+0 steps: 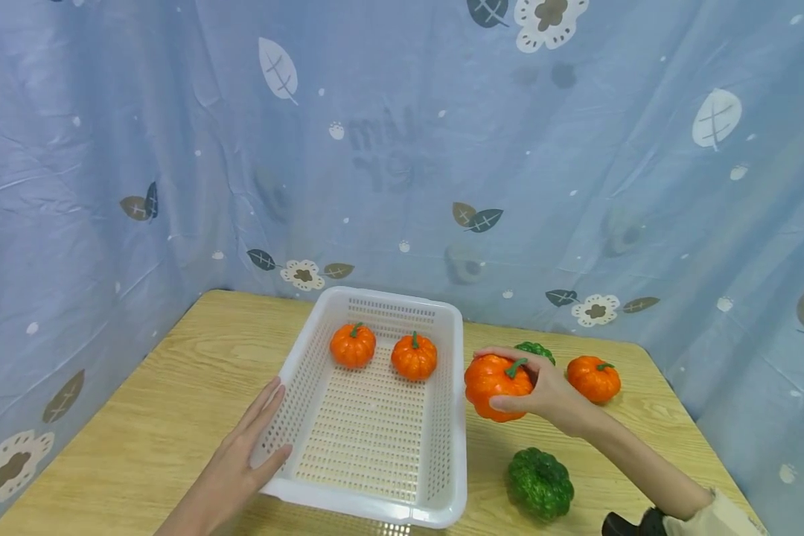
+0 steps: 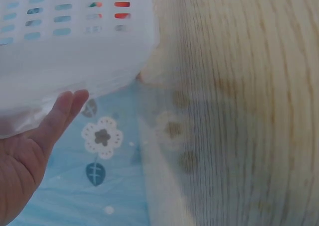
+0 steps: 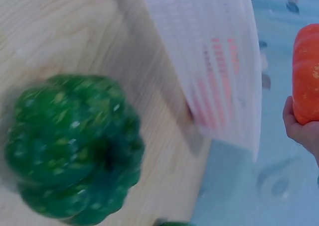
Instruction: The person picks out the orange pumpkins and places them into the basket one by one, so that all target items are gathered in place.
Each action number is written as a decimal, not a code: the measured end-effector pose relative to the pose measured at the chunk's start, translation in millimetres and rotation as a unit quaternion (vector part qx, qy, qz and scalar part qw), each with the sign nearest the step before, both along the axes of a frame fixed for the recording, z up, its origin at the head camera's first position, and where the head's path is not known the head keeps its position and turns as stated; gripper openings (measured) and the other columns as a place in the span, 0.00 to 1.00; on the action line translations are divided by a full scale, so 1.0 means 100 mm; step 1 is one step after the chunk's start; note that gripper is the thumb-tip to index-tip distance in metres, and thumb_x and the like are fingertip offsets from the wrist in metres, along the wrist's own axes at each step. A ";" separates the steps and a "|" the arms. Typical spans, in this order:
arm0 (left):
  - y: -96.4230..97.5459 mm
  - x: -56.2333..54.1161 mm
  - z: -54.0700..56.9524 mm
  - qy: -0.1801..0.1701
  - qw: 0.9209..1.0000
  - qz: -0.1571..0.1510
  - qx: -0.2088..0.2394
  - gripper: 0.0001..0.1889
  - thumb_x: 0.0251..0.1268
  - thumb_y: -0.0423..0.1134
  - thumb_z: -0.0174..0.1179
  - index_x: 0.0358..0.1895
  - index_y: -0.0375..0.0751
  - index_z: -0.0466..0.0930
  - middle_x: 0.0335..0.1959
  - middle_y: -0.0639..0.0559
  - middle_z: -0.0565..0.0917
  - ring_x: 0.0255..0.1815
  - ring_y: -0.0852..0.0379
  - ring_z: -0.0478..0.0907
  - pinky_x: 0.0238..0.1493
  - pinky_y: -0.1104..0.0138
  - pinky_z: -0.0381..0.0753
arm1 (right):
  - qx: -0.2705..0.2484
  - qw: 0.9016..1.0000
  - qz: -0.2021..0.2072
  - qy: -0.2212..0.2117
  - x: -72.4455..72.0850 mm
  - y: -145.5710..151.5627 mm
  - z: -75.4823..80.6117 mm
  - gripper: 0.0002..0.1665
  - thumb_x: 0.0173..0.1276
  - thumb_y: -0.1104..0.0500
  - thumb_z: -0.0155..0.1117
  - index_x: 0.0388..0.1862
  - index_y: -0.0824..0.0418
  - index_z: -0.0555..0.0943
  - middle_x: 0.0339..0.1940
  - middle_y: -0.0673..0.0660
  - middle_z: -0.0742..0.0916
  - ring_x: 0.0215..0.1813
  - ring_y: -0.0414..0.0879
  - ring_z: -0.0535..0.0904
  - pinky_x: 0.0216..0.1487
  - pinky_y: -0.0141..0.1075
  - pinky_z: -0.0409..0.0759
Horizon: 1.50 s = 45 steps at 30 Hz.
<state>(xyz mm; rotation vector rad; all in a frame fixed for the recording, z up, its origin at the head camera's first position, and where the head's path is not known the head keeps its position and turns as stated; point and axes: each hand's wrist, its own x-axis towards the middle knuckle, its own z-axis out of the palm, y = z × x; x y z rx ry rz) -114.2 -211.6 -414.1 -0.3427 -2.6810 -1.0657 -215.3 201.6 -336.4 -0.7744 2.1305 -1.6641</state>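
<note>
In the head view my right hand grips an orange pumpkin with a green stem, held up beside the right rim of the white basket. The right wrist view shows that same pumpkin at its right edge, with fingers curled beneath it. My left hand rests along the basket's left side, fingers straight and thumb over the rim. From the left wrist, this hand lies against the basket's outer wall. Inside the basket sit two small orange pumpkins, one left and one right.
On the wooden table, a dark green pumpkin lies right of the basket. Behind my right hand another green one is partly hidden. An orange pumpkin stands farther right. A blue patterned curtain hangs around the table's back and sides.
</note>
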 end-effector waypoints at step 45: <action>0.00 0.01 -0.06 0.058 0.998 -0.004 -0.004 0.38 0.62 0.38 0.63 0.74 0.38 0.57 0.76 0.45 0.55 0.70 0.34 0.58 0.61 0.38 0.64 | 0.018 0.945 0.328 0.016 -0.77 -1.96 0.04 0.37 0.53 0.67 0.70 0.65 0.62 0.71 0.58 0.54 0.78 0.54 0.47 0.76 0.56 0.45 0.80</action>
